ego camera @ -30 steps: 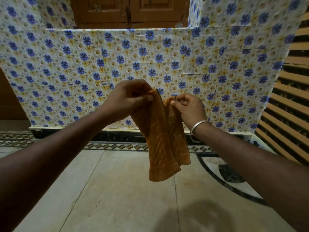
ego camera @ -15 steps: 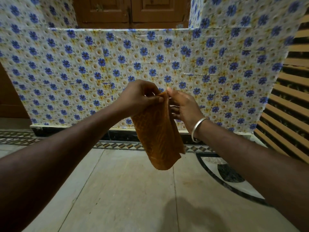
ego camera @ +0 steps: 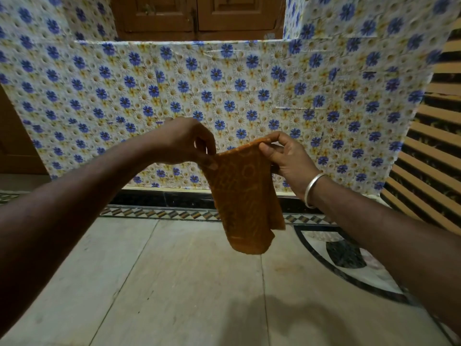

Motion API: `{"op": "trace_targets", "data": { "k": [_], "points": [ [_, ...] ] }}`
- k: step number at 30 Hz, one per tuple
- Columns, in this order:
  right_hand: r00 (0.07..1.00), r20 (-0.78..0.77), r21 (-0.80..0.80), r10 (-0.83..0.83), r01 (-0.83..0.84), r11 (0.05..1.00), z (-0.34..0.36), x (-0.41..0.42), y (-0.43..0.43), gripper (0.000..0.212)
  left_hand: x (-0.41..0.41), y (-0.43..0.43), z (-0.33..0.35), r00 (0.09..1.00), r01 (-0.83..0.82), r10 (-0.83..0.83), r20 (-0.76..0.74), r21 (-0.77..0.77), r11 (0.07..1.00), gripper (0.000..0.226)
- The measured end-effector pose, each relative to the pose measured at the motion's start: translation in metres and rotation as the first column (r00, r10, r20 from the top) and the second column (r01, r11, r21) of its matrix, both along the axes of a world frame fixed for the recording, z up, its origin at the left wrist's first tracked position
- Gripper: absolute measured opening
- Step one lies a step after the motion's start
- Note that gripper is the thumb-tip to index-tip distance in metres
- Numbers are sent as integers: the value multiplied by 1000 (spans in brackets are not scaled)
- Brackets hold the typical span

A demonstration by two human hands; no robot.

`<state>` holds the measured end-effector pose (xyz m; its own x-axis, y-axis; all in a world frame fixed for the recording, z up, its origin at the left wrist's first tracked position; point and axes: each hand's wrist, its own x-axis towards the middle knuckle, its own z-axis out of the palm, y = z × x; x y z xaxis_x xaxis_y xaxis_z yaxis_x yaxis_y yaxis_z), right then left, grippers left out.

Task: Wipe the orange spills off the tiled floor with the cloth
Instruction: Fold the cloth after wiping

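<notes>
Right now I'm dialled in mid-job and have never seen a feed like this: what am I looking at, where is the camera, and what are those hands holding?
There is no machine here. A person is working with bare hands, and the single picture comes from a wide-angle camera worn on their head, looking forward and down, so both forearms reach in from the bottom corners.

The left hand and the right hand each pinch the top edge of an orange cloth, which hangs folded in the air, clear of the floor. The right wrist wears a silver bangle.

Below lies a pale tiled floor with a dark patterned border strip and a curved inlay on the right. Behind stands a wall covered in blue flower print. I can't make out any orange spill on the tiles in this view.
</notes>
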<state>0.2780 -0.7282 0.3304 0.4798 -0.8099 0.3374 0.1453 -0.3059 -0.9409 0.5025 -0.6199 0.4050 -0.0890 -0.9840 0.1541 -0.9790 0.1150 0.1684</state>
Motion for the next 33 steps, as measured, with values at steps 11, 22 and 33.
{"op": "trace_targets", "data": {
  "k": [11,22,33],
  "points": [
    [989,148,60,3,-12,998,16,5,-6,12,-3,-10,-42,403,142,21,-915,85,986,48],
    [999,-32,503,-10,25,864,-10,-10,-11,47,-35,-20,-70,240,33,217,-946,232,972,27],
    [974,101,459,204,-227,859,-42,8,0,90,-13,-28,-79,217,11,240,-946,249,969,34]
  ]
}}
